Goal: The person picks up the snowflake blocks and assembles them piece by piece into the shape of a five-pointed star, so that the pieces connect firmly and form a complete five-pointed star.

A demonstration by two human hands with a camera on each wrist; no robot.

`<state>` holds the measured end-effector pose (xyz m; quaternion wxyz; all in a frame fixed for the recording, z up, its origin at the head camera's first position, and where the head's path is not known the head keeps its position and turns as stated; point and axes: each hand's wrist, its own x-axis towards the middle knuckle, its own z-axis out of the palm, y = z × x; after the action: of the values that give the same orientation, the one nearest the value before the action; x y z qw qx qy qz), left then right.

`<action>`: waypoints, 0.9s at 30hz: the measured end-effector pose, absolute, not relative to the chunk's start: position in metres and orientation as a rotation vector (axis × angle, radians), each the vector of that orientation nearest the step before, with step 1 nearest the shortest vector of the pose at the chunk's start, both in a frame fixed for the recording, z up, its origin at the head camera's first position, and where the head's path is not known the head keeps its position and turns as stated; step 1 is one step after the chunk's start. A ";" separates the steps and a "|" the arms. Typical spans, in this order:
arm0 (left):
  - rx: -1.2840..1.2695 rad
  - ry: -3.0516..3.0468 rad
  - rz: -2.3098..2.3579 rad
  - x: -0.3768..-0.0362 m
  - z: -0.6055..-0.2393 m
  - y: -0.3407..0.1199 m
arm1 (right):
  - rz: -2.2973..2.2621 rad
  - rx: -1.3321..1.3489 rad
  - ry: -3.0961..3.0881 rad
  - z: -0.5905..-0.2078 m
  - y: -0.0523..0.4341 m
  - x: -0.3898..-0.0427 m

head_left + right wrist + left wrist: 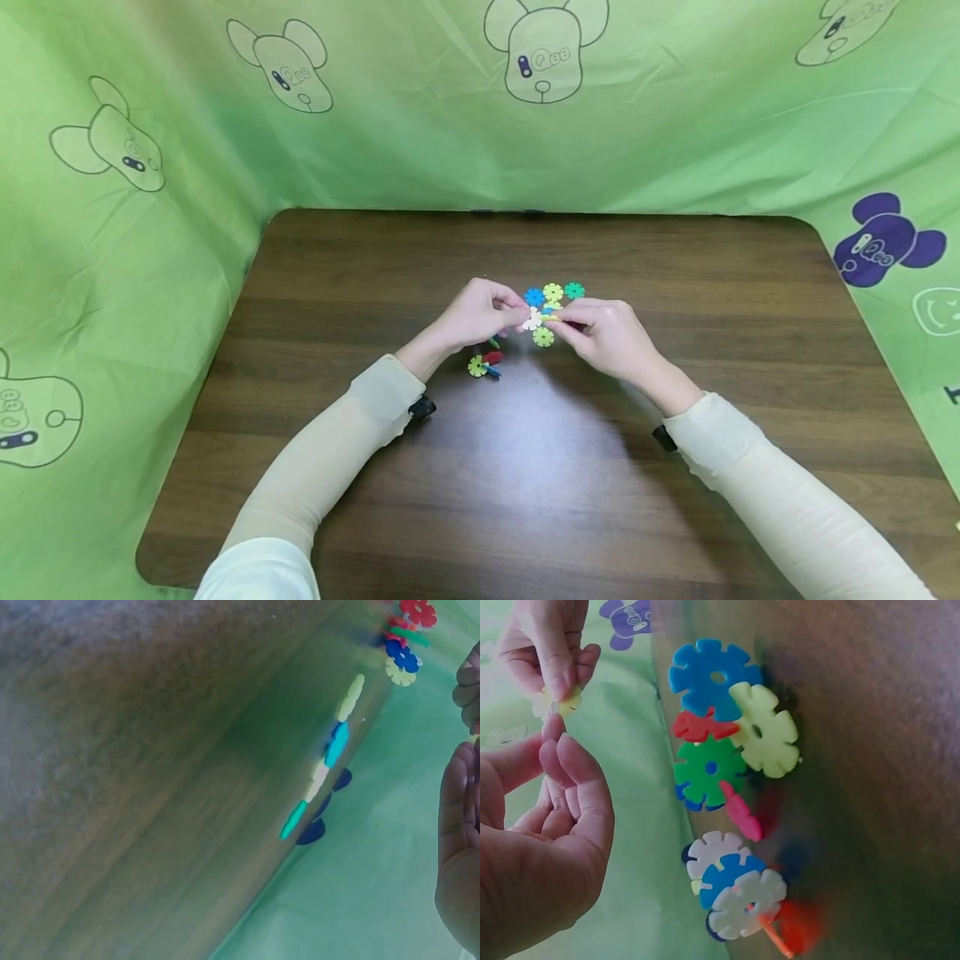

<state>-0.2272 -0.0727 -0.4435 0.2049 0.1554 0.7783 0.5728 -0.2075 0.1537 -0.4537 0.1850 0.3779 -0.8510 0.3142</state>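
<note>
On my head feed the pale disc (534, 319) is where 2 bare hands meet, and I take every place from it. The left hand (487, 312) is just to its left, thumb and index fingers together, pinching it at the edge. The right hand (611, 335) is on its other side, fingers clamped on a yellow disc (552, 317) right beside the pale disc. My left wrist feed shows both sets of fingertips close together there; I can't tell whether the 2 pieces are interlocked.

Just beyond the pale disc I see a blue disc (534, 297); farther to its right come a far lime disc (552, 292) and a green disc (574, 291). Just on its near side I have a near lime disc (543, 337). To its left and nearer lie a red piece (492, 357) and a small lime disc (477, 366).

On the left wrist feed I also get a pink piece (742, 812) and a blurred orange piece (799, 926), apart from the pale disc. The brown worktop (600, 517) runs all round beneath it, and a green cloth (412, 150) hangs well beyond it.
</note>
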 end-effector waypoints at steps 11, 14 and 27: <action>0.405 2.165 1.645 -0.224 -0.448 -0.077 | 0.963 1.086 -2.396 -0.456 0.146 -0.209; 0.402 2.201 1.632 -0.225 -0.446 -0.081 | 0.946 1.087 -2.465 -0.454 0.146 -0.212; 0.163 2.207 1.797 -0.236 -0.444 -0.118 | 0.514 0.749 -3.057 -0.469 0.157 -0.237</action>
<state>-0.2360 -0.1177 -0.4442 0.1450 0.0566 0.7659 0.6238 -0.2369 0.1568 -0.4690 -0.0235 0.2349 -0.9583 0.1611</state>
